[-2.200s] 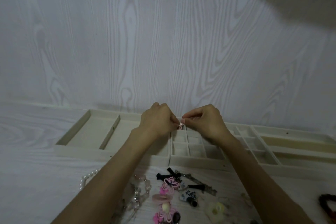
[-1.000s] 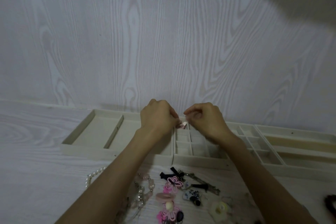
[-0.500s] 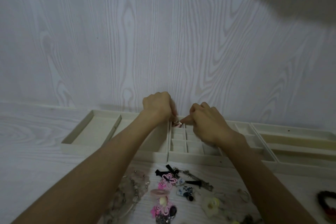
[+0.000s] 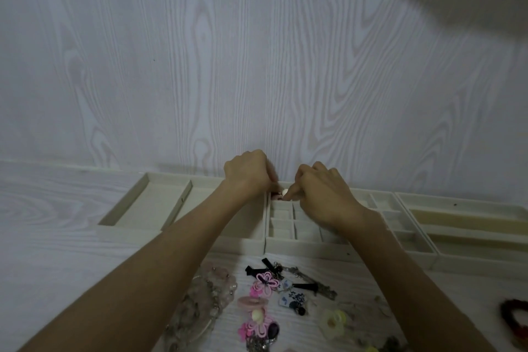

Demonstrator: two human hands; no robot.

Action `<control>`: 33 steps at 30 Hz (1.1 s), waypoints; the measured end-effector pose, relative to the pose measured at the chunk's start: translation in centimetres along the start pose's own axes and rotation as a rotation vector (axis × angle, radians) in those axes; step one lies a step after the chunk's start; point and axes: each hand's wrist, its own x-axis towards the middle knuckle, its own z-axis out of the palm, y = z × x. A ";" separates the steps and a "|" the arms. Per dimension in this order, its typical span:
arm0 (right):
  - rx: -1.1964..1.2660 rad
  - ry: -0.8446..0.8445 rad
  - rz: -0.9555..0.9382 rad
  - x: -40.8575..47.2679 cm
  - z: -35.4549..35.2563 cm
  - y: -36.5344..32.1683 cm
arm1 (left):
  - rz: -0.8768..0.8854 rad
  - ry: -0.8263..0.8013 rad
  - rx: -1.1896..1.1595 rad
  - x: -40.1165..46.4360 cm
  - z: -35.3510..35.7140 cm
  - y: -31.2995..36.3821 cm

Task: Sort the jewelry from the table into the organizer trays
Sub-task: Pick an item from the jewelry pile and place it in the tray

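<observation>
left hand (image 4: 248, 174) and right hand (image 4: 320, 191) meet at frame centre, fingertips pinching a small pale jewelry piece (image 4: 285, 192) together over the far corner compartment of the gridded organizer tray (image 4: 288, 243). remaining jewelry pile (image 4: 274, 294) lies at lower centre on the table (image 4: 51, 251).

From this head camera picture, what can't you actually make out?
- The small pale piece pinched between the left hand and right hand: too small to identify.
- Compartments of the middle tray under the right hand: hidden by it.
- The dark red loop at the right: cut off by the frame edge.
- The clear beads near the left forearm: blurred and partly covered.
</observation>
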 end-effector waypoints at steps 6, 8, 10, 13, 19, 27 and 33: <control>0.152 -0.053 0.061 0.4 0.0 0.8 | -0.023 -0.028 -0.004 0.3 0.0 0.0; 0.163 0.000 0.104 0.5 0.0 1.2 | -0.049 -0.050 -0.014 0.7 0.1 -0.1; 0.067 -0.006 0.111 0.3 -0.1 1.1 | -0.080 -0.066 -0.032 1.1 0.2 -0.1; -0.056 -0.008 0.065 -0.1 0.0 0.6 | -0.119 -0.081 -0.031 1.4 0.2 -0.1; -0.134 0.103 0.039 0.0 -0.2 -0.2 | -0.073 -0.071 0.054 1.2 -0.3 0.4; -0.124 0.077 0.017 -0.3 -0.6 0.3 | 0.379 -0.170 0.379 -1.0 -2.1 -0.5; -0.159 0.034 0.035 -0.2 -0.1 0.0 | 0.483 -0.126 0.562 -1.8 -1.1 -1.4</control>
